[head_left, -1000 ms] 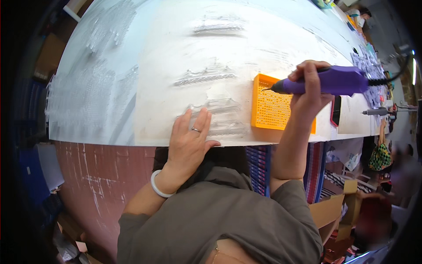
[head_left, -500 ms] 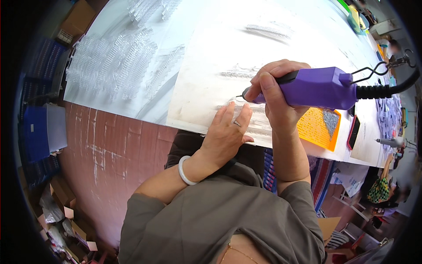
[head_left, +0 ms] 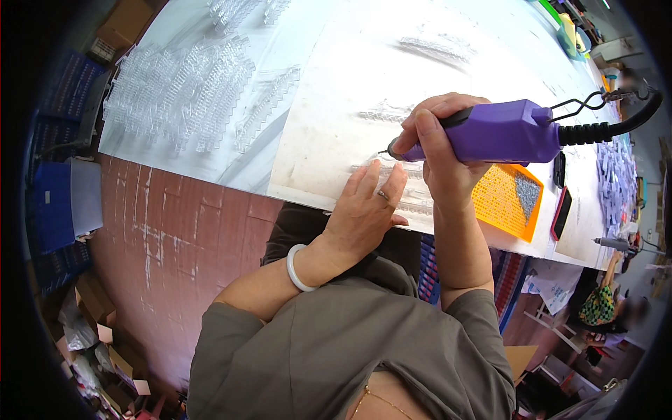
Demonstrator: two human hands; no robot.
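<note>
My right hand (head_left: 437, 150) grips a purple hand-held power tool (head_left: 500, 131) with a black coiled cord; its thin tip points left and down, just above my left fingers. My left hand (head_left: 362, 213) lies flat, fingers spread, on a row of clear plastic pieces (head_left: 409, 203) at the near edge of the white table (head_left: 329, 63). A ring sits on one finger and a white bangle (head_left: 297, 269) on that wrist. More rows of clear pieces (head_left: 381, 112) lie on the sheet farther back.
A large heap of clear plastic parts (head_left: 182, 91) fills the table's left part. To the right lie an orange perforated tray (head_left: 507, 199), a dark phone (head_left: 561, 213) and small purple parts (head_left: 616, 178). Blue crates (head_left: 56, 203) and cardboard boxes stand on the red floor at left.
My right hand has carried the purple tool left from above the orange tray to over my left hand. The view has shifted left; my left hand stays on the clear pieces.
</note>
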